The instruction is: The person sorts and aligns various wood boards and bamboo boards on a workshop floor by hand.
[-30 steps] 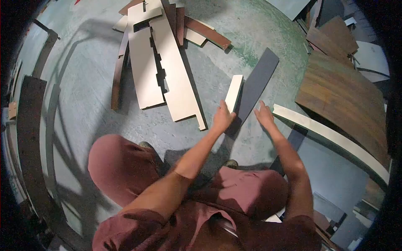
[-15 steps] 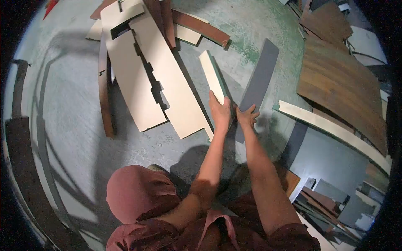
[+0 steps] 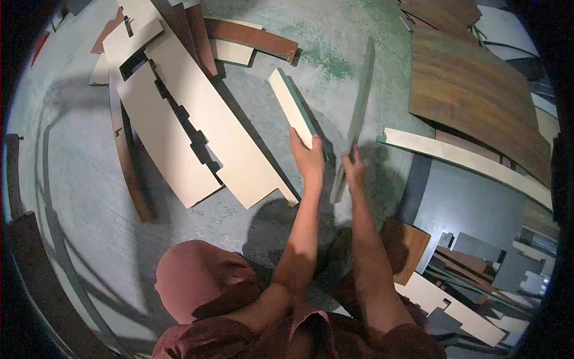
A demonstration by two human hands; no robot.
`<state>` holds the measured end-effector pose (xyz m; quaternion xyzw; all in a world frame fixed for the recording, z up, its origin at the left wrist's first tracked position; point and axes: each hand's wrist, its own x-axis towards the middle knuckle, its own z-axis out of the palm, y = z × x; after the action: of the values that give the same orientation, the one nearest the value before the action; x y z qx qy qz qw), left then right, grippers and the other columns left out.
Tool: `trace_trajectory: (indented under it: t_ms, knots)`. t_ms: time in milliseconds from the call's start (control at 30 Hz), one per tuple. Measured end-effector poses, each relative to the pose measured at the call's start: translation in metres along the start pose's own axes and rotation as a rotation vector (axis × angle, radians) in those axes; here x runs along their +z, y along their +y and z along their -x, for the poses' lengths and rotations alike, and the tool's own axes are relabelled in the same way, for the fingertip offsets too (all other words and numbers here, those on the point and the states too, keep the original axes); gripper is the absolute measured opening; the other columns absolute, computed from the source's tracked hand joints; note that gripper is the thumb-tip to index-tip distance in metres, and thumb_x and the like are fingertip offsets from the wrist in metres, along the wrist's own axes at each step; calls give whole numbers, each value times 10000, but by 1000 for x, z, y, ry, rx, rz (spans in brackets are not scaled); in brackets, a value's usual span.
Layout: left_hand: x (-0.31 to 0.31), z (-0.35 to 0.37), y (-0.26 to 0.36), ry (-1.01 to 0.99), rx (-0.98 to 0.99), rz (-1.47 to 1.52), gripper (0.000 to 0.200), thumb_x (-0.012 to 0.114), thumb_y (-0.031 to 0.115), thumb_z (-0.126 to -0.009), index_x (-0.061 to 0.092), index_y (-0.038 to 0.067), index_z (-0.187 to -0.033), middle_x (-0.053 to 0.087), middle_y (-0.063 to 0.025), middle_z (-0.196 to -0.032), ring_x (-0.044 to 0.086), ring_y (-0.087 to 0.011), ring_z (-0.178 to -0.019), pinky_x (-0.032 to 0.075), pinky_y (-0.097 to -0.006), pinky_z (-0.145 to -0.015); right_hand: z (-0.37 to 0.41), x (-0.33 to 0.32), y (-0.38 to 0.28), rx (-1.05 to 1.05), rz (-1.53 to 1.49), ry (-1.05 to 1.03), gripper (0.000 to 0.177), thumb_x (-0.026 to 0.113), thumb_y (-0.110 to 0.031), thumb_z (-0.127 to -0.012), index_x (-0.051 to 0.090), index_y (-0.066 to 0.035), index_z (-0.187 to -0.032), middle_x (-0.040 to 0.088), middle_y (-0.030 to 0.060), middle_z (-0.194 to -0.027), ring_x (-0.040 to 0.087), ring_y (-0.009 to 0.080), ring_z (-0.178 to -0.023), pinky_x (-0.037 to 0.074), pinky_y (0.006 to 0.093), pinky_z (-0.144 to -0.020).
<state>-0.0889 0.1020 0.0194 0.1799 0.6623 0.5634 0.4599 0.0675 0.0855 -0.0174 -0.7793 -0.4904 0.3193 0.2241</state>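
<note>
Over concrete (image 3: 72, 149), left hand (image 3: 309, 160) grips cream board (image 3: 290, 105), right hand (image 3: 354, 169) seemingly grey strip (image 3: 360, 96).

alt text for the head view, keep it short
Seen from above, a person's left hand grips a short cream board and the right hand a grey panel tipped on edge, over a concrete floor with notched boards alongside.

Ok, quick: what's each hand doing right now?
Left hand: closed on the near end of the short cream board.
Right hand: closed on the long grey board, tipped on edge.
</note>
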Motion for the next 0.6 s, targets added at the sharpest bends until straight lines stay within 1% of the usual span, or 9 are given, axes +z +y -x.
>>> trace_trajectory:
  t_ms: [33,67,167,233,300,433,500,533,600]
  knots:
    - [0,-1,-2,-7,19,29,620,540,167,-780,267,-84,-1276,339,-273,-1261,358,-361,-1177,283,-360,-981,9,-15,-8,-10,-234,-103,612,539,-333,-792,341,-31,-1286,408,237,-1239,400,317,-1147,345,391,-917]
    - [0,0,-1,-17,18,25,620,540,167,-780,267,-84,-1276,339,-273,-1261,358,-361,-1177,283,-360,-981,27,-29,-34,124,-206,-16,557,517,-315,-813,398,29,-1234,529,132,-1113,482,226,-1022,353,310,-876]
    - [-2,1,3,1,50,-17,618,537,171,-782,266,-83,-1277,327,-273,-1269,357,-358,-1180,283,-357,-982,1,-38,55,206,-299,151,612,518,-347,-808,369,62,-1238,503,156,-1159,473,237,-1054,347,314,-893]
    - [-4,1,-2,3,88,-50,613,532,169,-785,267,-86,-1275,316,-275,-1275,354,-357,-1182,281,-358,-984,11,-51,35,137,-163,117,651,532,-375,-804,357,76,-1239,479,184,-1187,466,251,-1073,338,321,-913]
    - [-5,1,0,-3,103,-30,612,531,171,-784,270,-91,-1271,321,-275,-1272,351,-360,-1182,278,-360,-984,7,-49,33,170,230,214,680,553,-385,-798,342,81,-1246,461,213,-1198,458,270,-1088,329,325,-929]
    - [-10,6,4,13,128,-84,607,531,173,-780,279,-86,-1268,346,-276,-1251,354,-361,-1172,285,-368,-975,4,-47,55,79,21,234,678,565,-396,-795,361,82,-1230,468,226,-1179,460,285,-1085,326,324,-933]
    - [-9,1,8,37,155,-73,605,533,173,-778,284,-81,-1267,360,-274,-1237,362,-360,-1162,292,-371,-968,-8,-37,78,37,-108,262,665,588,-419,-769,400,42,-1210,497,218,-1151,481,337,-1065,358,379,-903]
    - [-12,3,14,33,161,-93,601,533,177,-779,287,-75,-1267,369,-273,-1225,370,-361,-1151,295,-375,-963,4,-38,60,35,-110,258,665,588,-419,-769,400,42,-1210,497,218,-1151,481,337,-1065,358,379,-903]
    - [-18,5,16,29,166,-119,598,532,180,-780,290,-69,-1267,378,-272,-1213,378,-362,-1140,298,-379,-957,30,-32,30,12,-189,169,573,576,-358,-806,429,62,-1167,524,163,-1091,501,252,-981,355,321,-877]
